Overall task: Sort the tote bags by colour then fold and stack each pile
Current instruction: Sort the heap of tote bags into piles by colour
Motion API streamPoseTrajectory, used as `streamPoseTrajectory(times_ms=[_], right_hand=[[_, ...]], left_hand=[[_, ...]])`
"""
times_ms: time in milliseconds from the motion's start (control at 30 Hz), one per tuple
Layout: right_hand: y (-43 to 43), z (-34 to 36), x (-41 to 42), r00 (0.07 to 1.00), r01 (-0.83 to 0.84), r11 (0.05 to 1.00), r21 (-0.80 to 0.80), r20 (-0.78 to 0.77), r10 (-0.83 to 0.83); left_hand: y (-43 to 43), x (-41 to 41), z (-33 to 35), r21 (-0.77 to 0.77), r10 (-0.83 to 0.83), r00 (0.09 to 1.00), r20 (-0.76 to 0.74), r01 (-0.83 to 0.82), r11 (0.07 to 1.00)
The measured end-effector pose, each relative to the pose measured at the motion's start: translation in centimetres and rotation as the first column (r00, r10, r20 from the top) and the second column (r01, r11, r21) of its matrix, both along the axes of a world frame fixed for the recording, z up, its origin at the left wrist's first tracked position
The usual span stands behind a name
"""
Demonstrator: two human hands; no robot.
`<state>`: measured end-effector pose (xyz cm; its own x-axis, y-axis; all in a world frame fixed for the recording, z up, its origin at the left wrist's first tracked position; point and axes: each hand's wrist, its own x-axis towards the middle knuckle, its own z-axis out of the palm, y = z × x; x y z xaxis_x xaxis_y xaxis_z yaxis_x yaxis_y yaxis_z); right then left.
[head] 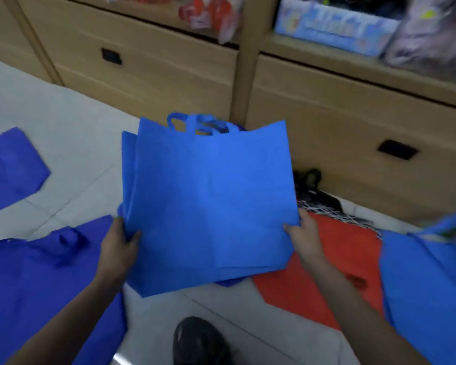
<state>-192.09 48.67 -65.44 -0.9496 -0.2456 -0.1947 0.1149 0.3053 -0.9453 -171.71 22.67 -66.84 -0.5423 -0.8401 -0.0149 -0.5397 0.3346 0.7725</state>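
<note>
A stack of light blue tote bags (pixel 208 196) is held up flat over the floor, handles pointing away toward the drawers. My left hand (pixel 120 246) grips its left edge with the thumb on top. My right hand (pixel 304 237) pinches its right edge near the lower corner. Dark blue bags (pixel 37 285) lie on the floor at the lower left, and another dark blue bag (pixel 8 167) lies at the far left. A red bag (pixel 334 264) is spread out under my right forearm. More light blue bags (pixel 427 285) lie at the right edge.
Wooden drawers (pixel 353 143) with dark recessed handles stand close behind the bags. Shelves above hold packaged goods. A black item and a netted thing (pixel 319 196) lie by the drawer base. A dark shoe (pixel 198 341) shows at the bottom on the pale tiled floor (pixel 71 133).
</note>
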Motion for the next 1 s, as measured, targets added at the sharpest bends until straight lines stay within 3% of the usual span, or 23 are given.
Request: streamPoseTrajectory(times_ms=[67, 167, 300, 533, 800, 1000], right_hand=[[6.4, 0.5, -0.3, 0.99, 0.128, 0.991, 0.049, -0.058, -0.125], [15.9, -0.2, -0.1, 0.937, 0.337, 0.934, 0.118, -0.134, -0.322], [25.2, -1.8, 0.0, 0.889, 0.456, 0.862, 0.223, -0.159, -0.429], [34.9, 0.0, -2.2, 0.819, 0.573, 0.758, 0.311, -0.178, -0.546], [36.2, -2.1, -3.3, 0.782, 0.606, 0.697, 0.383, -0.126, -0.611], [35.3, -5.4, -3.0, 0.626, 0.763, 0.553, 0.334, -0.167, -0.762]], left_hand=[[3.7, -2.8, 0.4, 0.064, -0.176, 0.983, 0.059, 0.172, 0.983], [9.5, -6.6, 0.3, 0.2, -0.445, 0.892, 0.075, 0.424, 0.883], [15.9, -11.3, 0.5, 0.248, -0.6, 0.799, 0.045, 0.573, 0.781], [25.8, -17.1, 1.2, 0.443, -0.684, 0.705, -0.186, 0.682, 0.582], [28.7, -19.2, -2.7, 0.527, -0.656, 0.729, -0.196, 0.643, 0.556], [28.5, -19.5, -5.1, 0.571, -0.743, 0.639, -0.198, 0.692, 0.443]])
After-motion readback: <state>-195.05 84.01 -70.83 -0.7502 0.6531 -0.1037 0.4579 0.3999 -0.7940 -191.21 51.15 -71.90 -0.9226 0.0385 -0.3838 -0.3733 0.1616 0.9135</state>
